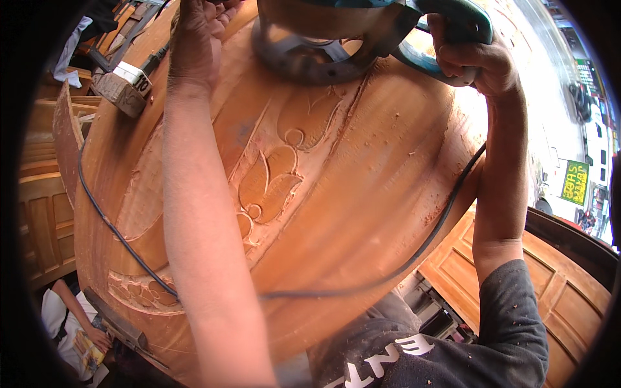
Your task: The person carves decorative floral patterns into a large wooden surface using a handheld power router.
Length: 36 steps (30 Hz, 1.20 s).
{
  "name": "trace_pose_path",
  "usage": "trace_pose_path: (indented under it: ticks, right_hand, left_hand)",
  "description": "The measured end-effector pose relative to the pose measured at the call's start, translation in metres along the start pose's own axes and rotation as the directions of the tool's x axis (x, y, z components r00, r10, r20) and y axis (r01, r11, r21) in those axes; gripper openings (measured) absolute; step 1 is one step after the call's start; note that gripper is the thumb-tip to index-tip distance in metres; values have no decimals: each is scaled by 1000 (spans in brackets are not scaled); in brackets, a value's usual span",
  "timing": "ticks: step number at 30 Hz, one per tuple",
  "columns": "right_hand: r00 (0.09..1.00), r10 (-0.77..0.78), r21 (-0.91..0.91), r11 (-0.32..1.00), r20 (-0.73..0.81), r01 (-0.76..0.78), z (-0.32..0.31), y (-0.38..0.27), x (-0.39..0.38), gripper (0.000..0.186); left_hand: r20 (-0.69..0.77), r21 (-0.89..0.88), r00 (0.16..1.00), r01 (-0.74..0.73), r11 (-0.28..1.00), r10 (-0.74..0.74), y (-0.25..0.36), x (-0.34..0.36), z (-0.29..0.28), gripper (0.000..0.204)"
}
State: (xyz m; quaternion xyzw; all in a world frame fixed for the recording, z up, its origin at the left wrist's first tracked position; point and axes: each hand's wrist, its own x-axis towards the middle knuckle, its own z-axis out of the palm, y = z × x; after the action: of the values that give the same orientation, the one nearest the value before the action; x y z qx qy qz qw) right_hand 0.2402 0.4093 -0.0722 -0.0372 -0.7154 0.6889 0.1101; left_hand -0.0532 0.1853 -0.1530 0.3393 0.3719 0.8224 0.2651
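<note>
While bent over a large reddish-brown wooden panel, ran a teal-handled electric router with a round grey base on its upper part, close to the far edge. Had the right hand clamped around the router's teal grip, fingers wrapped fully about it. Reached the left hand up just beside the grey base, fingers curled toward something cut off by the top of the view; could not tell whether closed on a knob or only bracing. Draped a black power cord across the panel's lower part and up along its left rim.

Judged the carving as partly done: a flower-and-leaf relief already cut down the middle band, a second carved patch finished near the lower left edge, pale chips and dust scattered over both. Judged the broad smooth stretches to the right as uncut, and the ground under the router as the part in hand.

Found no box, bin or tray in view, so nothing held in one. Noted a taped wooden block lying on the panel's upper left, a seated person below the left rim, and panelled wooden doors at lower right.
</note>
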Motion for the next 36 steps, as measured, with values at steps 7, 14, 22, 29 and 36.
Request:
trace_pose_path:
  ticks: [7,14,22,29,36]
  right_hand:
    - [996,78,65,995,-40,-76,10,-9,-2,70]
    - [991,40,-79,996,-128,-51,37,-24,8,67]
    - [989,-99,3,995,106,99,20,-4,11,65]
    - [998,57,-127,990,7,-56,0,14,-4,51]
    - [999,35,-23,999,-18,-36,13,-8,-4,64]
  left_hand:
    - [27,4,999,-34,999,34,0,2,-6,83]
    - [-149,222,987,-18,975,52,16,-19,38,94]
    - [-186,-333,959,144,932,-215,20,7,-36,89]
    - [-53,-335,989,110,936,-136,11,8,-34,69]
    - [-184,-506,964,74,859,-192,-13,19,-24,54]
